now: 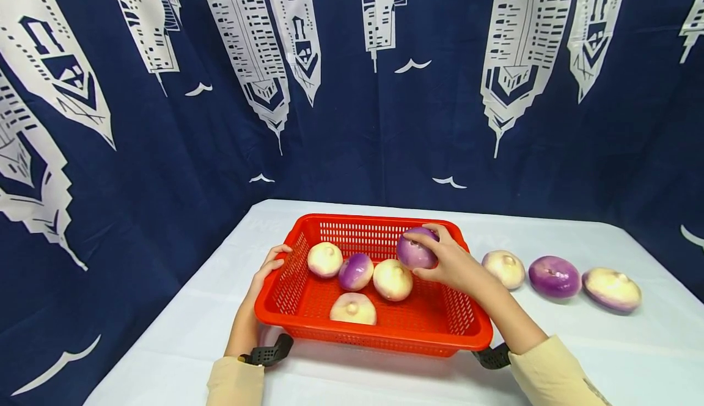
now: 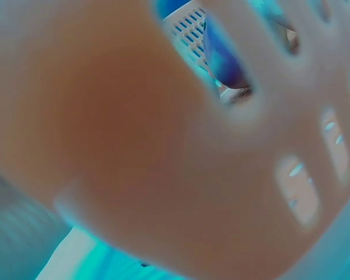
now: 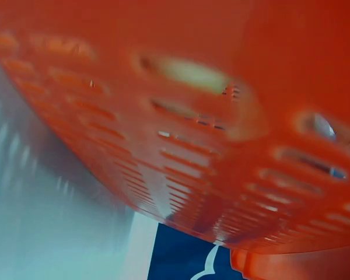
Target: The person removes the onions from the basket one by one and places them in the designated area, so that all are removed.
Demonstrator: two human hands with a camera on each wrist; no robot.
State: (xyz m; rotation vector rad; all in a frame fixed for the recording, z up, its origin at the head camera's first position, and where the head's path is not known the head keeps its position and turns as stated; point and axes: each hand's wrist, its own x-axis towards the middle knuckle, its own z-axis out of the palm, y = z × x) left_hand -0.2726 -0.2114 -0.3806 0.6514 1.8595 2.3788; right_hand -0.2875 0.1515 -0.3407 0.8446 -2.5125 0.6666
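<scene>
In the head view, a red slotted plastic basket (image 1: 374, 332) stands on a white-covered table. My left hand (image 1: 263, 274) grips its left side, fingers at the rim. With thumb and fingers, my right hand (image 1: 448, 259) holds a purple turnip (image 1: 409, 253) over the basket's back right part. Inside the basket are a pale turnip (image 1: 325, 259) at back left, a purple-and-white turnip (image 1: 356, 271) beside it, a pale turnip (image 1: 393, 280) near the middle and another pale turnip (image 1: 353, 309) by the front wall. Both wrist views are filled by the basket's slotted wall (image 3: 181, 146), hiding the hands.
Right of the basket, a pale turnip (image 1: 503, 269), a purple turnip (image 1: 554, 277) and a pale turnip with purple edges (image 1: 612, 290) lie in a row on the white tablecloth (image 1: 649, 357). A dark blue curtain (image 1: 352, 143) with white building prints hangs behind the table.
</scene>
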